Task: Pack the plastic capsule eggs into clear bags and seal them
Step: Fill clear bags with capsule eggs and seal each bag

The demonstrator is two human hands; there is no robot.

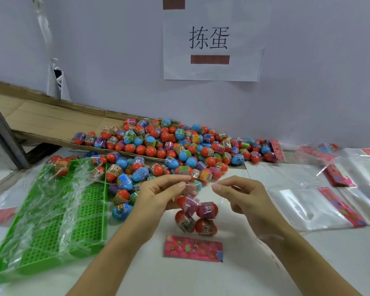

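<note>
The left hand [165, 194] and right hand [241, 195] each pinch the open top of a clear plastic bag [198, 212], fingers clenched on the film, holding it up above the middle of the white table [308, 263]. Four red capsule eggs [206, 226] sit inside, near its pink printed header card [193, 248]. If either pinch slackens, the slick film could slide free and the eggs tumble out. Behind lies a heap of loose red and blue eggs [169, 144] spilling from a cardboard tray [51, 116]; a green perforated tray [83, 210] sits at the left edge, spare bags [308, 208] at the right, a paper sign [212, 39] on the wall
</note>
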